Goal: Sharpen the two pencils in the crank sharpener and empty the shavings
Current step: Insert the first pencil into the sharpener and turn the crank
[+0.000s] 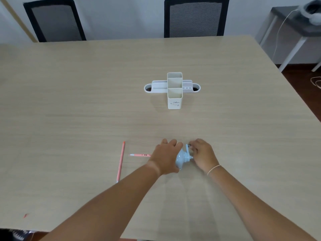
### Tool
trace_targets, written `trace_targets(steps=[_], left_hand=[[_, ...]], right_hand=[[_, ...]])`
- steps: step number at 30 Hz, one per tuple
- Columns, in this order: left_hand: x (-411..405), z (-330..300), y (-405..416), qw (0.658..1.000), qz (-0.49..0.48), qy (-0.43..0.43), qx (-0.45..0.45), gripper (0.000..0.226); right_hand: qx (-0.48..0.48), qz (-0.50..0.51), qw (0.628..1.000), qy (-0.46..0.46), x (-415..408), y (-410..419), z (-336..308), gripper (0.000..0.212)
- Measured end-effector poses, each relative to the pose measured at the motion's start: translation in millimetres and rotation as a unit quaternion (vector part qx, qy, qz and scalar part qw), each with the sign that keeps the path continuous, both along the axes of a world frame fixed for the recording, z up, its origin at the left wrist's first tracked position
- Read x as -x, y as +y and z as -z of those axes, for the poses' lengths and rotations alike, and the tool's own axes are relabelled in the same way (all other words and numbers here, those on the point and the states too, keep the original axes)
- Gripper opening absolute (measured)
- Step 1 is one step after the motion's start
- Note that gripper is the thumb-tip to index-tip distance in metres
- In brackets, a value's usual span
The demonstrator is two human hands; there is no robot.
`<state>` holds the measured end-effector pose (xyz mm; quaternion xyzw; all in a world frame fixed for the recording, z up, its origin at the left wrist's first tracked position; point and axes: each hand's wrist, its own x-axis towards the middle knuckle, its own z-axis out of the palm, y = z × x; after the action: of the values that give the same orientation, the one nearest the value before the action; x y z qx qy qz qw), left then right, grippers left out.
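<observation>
A: Where's the small pale blue plastic crank sharpener (pixel 182 158)?

B: Near edge of the light woodgrain table (pixel 69 101), under both hands. Rounded body, crank end facing right.

A: Hands?

B: Left hand (pixel 165 156) wrapped over the body, covering most of it. Right hand (pixel 203 156) has its fingers curled, pinching the blue crank handle (pixel 188 147).

A: Pencils?

B: One pink pencil with a metal ferrule (pixel 139 154) lies flat, long axis left-right, eraser end left, other end hidden behind the left hand, so can't tell if it's in the sharpener. Second long pink pencil (pixel 121 161) lies just left of that, long axis near-far, tip away from the person, not touching it.

A: Anything else?

B: White plastic desk organiser (pixel 174 90) mid-table, two square cups, low tray with rounded ends, well apart from the hands. Two black mesh chairs (pixel 193 19) at the far side. Grey side table (pixel 291 28) at right with a white cable. Small red fleck (pixel 25 215) on the table near left
</observation>
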<state>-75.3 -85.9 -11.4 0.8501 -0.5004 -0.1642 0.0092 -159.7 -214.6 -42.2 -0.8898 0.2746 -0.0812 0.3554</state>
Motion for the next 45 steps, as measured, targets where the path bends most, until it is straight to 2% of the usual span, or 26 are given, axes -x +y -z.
trace_targets(steps=[2, 4, 7, 10, 12, 14, 16, 18, 21, 23, 25, 28, 30, 32, 35, 37, 39, 42, 45], left_hand=[[0.4, -0.1, 0.6, 1.0, -0.002, 0.0, -0.004, 0.063], [-0.2, 0.8, 1.1, 1.0, -0.005, 0.002, 0.0, 0.064], [-1.1, 1.4, 1.5, 1.0, 0.001, 0.001, 0.003, 0.063], [-1.5, 2.2, 1.2, 1.0, 0.006, 0.0, 0.004, 0.062], [-1.3, 0.4, 1.1, 1.0, 0.006, -0.003, -0.001, 0.062], [-0.3, -0.1, 0.7, 1.0, 0.004, -0.004, -0.005, 0.061], [0.7, -0.4, 0.6, 1.0, -0.003, -0.002, -0.006, 0.06], [0.2, -0.1, 1.0, 1.0, -0.004, -0.003, -0.007, 0.061], [-1.2, 1.5, 1.6, 1.0, 0.003, 0.002, -0.003, 0.063], [-2.0, 1.0, 1.8, 1.0, 0.006, -0.001, -0.002, 0.062], [-1.8, 1.1, 1.8, 1.0, 0.006, 0.002, -0.001, 0.061], [-0.9, -0.5, 1.5, 1.0, 0.007, -0.003, -0.008, 0.062], [-1.0, 0.7, 1.7, 1.0, 0.002, 0.003, -0.007, 0.063], [-1.5, 1.1, 1.6, 1.0, 0.001, 0.001, -0.005, 0.062], [-2.4, 3.7, 1.8, 1.0, 0.003, 0.006, 0.0, 0.062], [-2.8, 3.4, 1.6, 1.0, 0.008, 0.001, 0.001, 0.062], [-2.5, 3.1, 1.3, 1.0, 0.009, 0.0, -0.001, 0.062], [-1.6, 2.4, 2.0, 1.0, 0.01, -0.001, -0.006, 0.062], [-1.4, 2.1, 2.5, 1.0, 0.011, -0.003, -0.005, 0.063]], right_hand=[[0.008, -0.033, 0.997, 0.064, 14.4, 11.6, 14.8, 0.017], [0.018, -0.057, 0.996, 0.071, 39.4, 24.4, 19.5, 0.016], [-0.001, -0.063, 0.997, -0.037, 67.4, 39.7, -0.9, 0.014], [0.014, -0.046, 0.991, -0.124, 47.7, 22.6, -22.9, 0.016], [0.03, -0.017, 0.995, -0.098, 18.9, 3.3, -23.2, 0.016], [0.014, -0.03, 0.999, -0.027, 1.6, -5.6, -11.3, 0.017], [0.002, -0.057, 0.998, 0.041, 8.4, 0.8, 9.4, 0.018], [0.004, -0.071, 0.996, 0.053, 33.9, 16.2, 19.5, 0.015], [-0.025, -0.078, 0.996, -0.03, 70.5, 37.5, 5.1, 0.015], [-0.022, -0.068, 0.993, -0.099, 64.1, 32.8, -11.3, 0.017], [0.016, -0.033, 0.992, -0.121, 37.4, 15.0, -20.8, 0.016], [-0.004, -0.016, 0.999, -0.032, 0.6, -5.7, -12.4, 0.019], [-0.011, -0.046, 0.998, 0.045, 5.6, -0.9, 6.8, 0.02], [0.007, -0.073, 0.995, 0.061, 31.1, 14.0, 17.3, 0.016], [-0.027, -0.079, 0.996, -0.027, 69.1, 34.4, 3.9, 0.014], [-0.02, -0.065, 0.992, -0.107, 61.2, 28.7, -11.8, 0.016], [0.001, -0.017, 0.992, -0.129, 34.6, 12.3, -21.1, 0.016], [-0.002, -0.003, 0.999, -0.032, 2.6, -5.0, -13.0, 0.018], [0.023, -0.074, 0.992, 0.097, 10.2, -0.1, 8.7, 0.019]])
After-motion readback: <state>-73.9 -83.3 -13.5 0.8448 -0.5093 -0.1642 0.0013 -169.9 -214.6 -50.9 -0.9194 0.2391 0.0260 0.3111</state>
